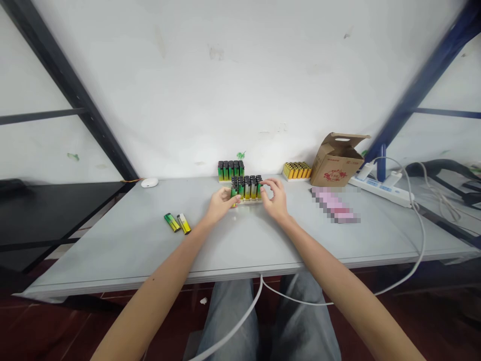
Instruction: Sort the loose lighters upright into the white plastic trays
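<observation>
A pale rack of green-and-yellow lighters (247, 188) with black tops stands upright between my hands. My left hand (219, 204) is closed at the rack's left front corner, thumb and fingers around a lighter (233, 192) there. At the opposite end, my right hand (276, 199) is curved beside the last lighter, its thumb and index finger slightly apart; the fingertips touch or nearly touch that lighter. Two loose lighters lie to the left: a green-yellow one (172, 222) and a white-yellow one (184, 224).
Behind stands another group of green lighters (231, 171). Further right are a tray of yellow lighters (296, 171), an open cardboard box (334, 165), a blurred pink item (335, 204) and a power strip (383, 189) with white cables. A white case (149, 183) sits at back left.
</observation>
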The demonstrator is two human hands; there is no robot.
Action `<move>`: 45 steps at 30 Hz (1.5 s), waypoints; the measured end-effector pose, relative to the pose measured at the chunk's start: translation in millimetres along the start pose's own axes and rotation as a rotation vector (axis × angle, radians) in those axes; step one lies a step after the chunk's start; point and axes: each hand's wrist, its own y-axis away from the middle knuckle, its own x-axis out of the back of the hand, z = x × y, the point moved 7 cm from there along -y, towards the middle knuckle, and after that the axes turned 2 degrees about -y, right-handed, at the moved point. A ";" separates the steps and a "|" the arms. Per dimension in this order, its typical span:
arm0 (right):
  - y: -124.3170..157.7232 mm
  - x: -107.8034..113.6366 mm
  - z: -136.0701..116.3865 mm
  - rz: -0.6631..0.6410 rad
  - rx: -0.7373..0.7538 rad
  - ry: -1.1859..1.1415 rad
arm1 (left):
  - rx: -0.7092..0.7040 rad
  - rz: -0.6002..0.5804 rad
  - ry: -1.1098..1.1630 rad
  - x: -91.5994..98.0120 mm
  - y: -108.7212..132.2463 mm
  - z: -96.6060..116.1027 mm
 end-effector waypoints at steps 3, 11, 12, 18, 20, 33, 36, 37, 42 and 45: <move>3.1 -3.9 -15.5 0.002 0.082 0.013 | -0.117 -0.001 -0.078 -3.6 0.4 5.2; 6.0 -17.7 -33.2 -0.132 0.170 -0.083 | -0.227 -0.004 -0.231 -8.1 2.6 15.9; 6.0 -19.1 -33.8 -0.142 0.164 -0.081 | -0.212 0.001 -0.237 -7.5 2.6 15.3; 3.8 -27.9 -33.7 -0.204 0.093 -0.198 | -0.151 0.006 -0.251 -7.3 2.8 10.0; 3.5 -33.4 -30.4 -0.216 0.022 -0.263 | -0.181 0.018 -0.245 -6.6 3.4 13.9; 9.8 -57.9 -9.5 -0.211 -0.185 -0.272 | -0.411 0.210 -0.819 44.6 37.2 55.7; 11.0 -57.6 -10.7 -0.227 -0.148 -0.204 | -0.307 0.295 -1.145 69.9 62.6 52.7; 11.1 -56.7 -11.1 -0.220 -0.138 -0.184 | -0.231 0.300 -1.251 78.4 70.4 47.3; 11.0 -55.8 -12.8 -0.217 -0.083 -0.104 | 0.052 0.109 -1.417 95.2 93.8 4.8; 8.9 -56.0 -18.4 -0.197 0.019 0.002 | 0.063 0.043 -1.384 85.5 85.1 -11.6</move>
